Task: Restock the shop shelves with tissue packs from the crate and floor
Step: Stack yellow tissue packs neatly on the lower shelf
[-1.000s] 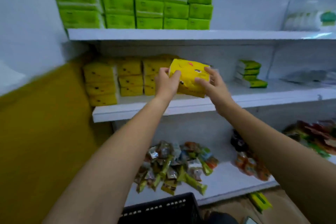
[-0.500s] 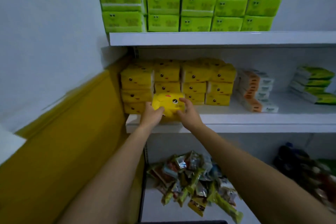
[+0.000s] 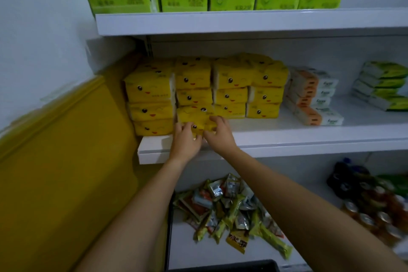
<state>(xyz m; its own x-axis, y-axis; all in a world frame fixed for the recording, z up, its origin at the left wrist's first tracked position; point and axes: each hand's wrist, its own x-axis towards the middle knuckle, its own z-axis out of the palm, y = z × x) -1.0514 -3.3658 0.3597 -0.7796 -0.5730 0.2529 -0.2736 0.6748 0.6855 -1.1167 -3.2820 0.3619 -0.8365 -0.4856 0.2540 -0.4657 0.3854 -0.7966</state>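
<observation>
Centre right, the orange-and-white packs (image 3: 318, 99) carry a word beginning "Face" on their white ends. Print on the green packs (image 3: 231, 0) up top is illegible.

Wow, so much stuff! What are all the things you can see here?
shelves: three, white, one above another.
green tissue packs: at least ten, bright green, top shelf.
yellow tissue packs: about a dozen, yellow, stacked at the middle shelf's left end.
front yellow pack: one, yellow, in front of that stack.
orange-and-white packs: a few, middle shelf, right of the yellow ones.
green-and-white packs: small stack, middle shelf, far right.
snack packets: a heap, mixed colours, bottom shelf.
cans: several, blurry, bottom shelf, right.
black crate: one, only its rim, bottom edge.
left hand: one, holds the front yellow pack's left side.
right hand: one, holds its right side.
</observation>
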